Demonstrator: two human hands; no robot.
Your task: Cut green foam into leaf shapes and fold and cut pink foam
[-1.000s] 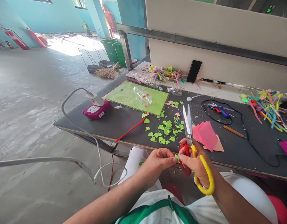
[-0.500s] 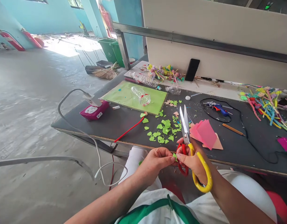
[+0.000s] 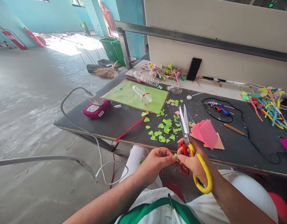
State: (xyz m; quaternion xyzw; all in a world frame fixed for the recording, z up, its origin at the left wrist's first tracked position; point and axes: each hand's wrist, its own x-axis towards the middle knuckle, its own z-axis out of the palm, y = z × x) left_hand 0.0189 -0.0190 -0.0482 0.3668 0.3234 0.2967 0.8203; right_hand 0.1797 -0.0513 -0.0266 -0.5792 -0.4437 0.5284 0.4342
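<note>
My left hand [image 3: 160,158] pinches a small piece of green paper [image 3: 175,155] between thumb and fingertips. The thumb and finger of my right hand [image 3: 192,161] meet the same piece from the other side. Hooked over that right hand is a pair of scissors [image 3: 185,130] with one red and one yellow handle, its blades pointing up and slightly apart. Just beyond my hands, many green paper scraps [image 3: 167,124] lie scattered on the dark table [image 3: 134,132]. Pink paper sheets [image 3: 205,133] are stacked to the right of the blades.
A clear plastic bottle [image 3: 143,95] lies on a green sheet [image 3: 120,95]. A hot glue gun [image 3: 222,109] with a black cord sits right of centre, near bundled pipe cleaners [image 3: 267,104]. A purple power socket [image 3: 96,109] with a white cable stands at left, and a phone [image 3: 194,69] leans behind.
The view has shifted slightly. Both hands keep almost the same pose, with small finger movements at the green paper piece; the scissors stay in my right hand.
</note>
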